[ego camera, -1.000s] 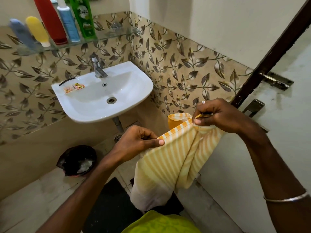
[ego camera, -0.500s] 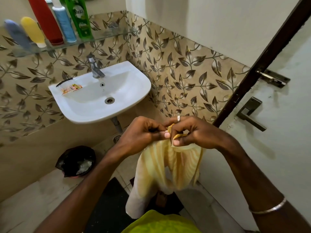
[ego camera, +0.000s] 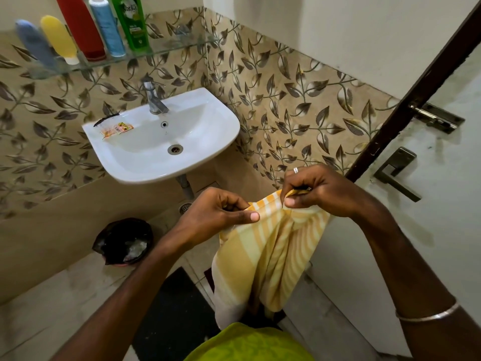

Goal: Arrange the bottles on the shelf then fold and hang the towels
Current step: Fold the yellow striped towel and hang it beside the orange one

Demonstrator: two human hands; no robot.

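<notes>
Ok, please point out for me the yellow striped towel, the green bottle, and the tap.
yellow striped towel [ego camera: 263,256]: head view, on the hanging middle of the cloth.
green bottle [ego camera: 131,22]: head view, on its label, on the glass shelf.
tap [ego camera: 153,99]: head view, on its metal body above the sink.

One head-worn wide-angle view only, so nothing shared with a second camera. Looks forward and steeply down from standing height into a bathroom corner. Closest to the lens: both forearms rising from the bottom edge, left hand [ego camera: 216,213] and right hand [ego camera: 320,190] just below centre with the striped towel [ego camera: 268,254]. Farther off, washbasin [ego camera: 166,142] at centre left, glass shelf [ego camera: 156,52] near the top edge, door [ego camera: 442,178] along the right. Straight lines bowed toward the borders.
</notes>
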